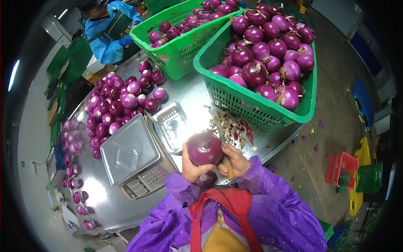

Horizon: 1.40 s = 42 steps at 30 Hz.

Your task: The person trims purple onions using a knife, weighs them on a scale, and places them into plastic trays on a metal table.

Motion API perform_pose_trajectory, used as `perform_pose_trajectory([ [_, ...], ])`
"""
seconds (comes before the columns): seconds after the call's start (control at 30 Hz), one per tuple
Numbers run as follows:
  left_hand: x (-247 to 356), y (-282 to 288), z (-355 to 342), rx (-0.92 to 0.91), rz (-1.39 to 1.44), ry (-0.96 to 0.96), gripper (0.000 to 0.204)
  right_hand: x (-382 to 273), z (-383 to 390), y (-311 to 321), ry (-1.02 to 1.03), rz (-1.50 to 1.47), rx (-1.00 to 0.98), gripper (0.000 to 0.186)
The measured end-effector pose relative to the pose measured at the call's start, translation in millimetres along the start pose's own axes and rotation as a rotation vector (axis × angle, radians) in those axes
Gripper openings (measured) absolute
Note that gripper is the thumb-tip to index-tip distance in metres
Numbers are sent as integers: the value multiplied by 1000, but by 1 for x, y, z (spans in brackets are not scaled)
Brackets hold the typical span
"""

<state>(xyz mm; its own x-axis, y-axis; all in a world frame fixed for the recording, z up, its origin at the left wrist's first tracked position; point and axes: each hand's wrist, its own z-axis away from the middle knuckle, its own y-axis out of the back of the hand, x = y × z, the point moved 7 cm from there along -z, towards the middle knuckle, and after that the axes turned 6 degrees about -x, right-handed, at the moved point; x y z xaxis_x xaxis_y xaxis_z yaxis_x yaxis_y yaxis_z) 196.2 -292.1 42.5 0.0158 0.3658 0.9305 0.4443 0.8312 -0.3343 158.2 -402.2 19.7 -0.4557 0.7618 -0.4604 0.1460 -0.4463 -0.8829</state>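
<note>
- Grasping purple onion [204, 151] in left hand [192, 169], scar end up.
- Clutching knife [228, 167] in right hand [239, 160], aimed lengthwise toward far edge of bench [94, 191].

Left head-worn fisheye, facing down, close above the metal table [192, 93]

Glossy onion [205, 149], shiny metal table [110, 210], plastic basket [245, 110]
</note>
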Motion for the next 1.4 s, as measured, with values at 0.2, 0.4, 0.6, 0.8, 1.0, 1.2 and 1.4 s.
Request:
perform_pose_trajectory([
  [0.2,2,9,-4,26,49,94,80,-79,21,-36,455,1745,247,22],
  [0.4,21,-2,-13,-9,-129,102,77,-75,5,-48,291,2045,200,18],
  [0.6,6,10,-8,-85,-180,141,83,-70,19,-6,230,1991,261,22],
  [0.8,-14,3,4,-90,204,271,75,-73,17,-31,294,1961,98,24],
  [1.0,-28,-47,19,-474,1085,580,74,-72,17,-37,320,1958,-40,22],
  [1.2,-43,-61,37,-466,1312,701,82,-75,35,72,-59,1828,308,20],
  [1.4,-39,28,46,19,450,603,69,-72,43,66,131,1533,440,24],
])
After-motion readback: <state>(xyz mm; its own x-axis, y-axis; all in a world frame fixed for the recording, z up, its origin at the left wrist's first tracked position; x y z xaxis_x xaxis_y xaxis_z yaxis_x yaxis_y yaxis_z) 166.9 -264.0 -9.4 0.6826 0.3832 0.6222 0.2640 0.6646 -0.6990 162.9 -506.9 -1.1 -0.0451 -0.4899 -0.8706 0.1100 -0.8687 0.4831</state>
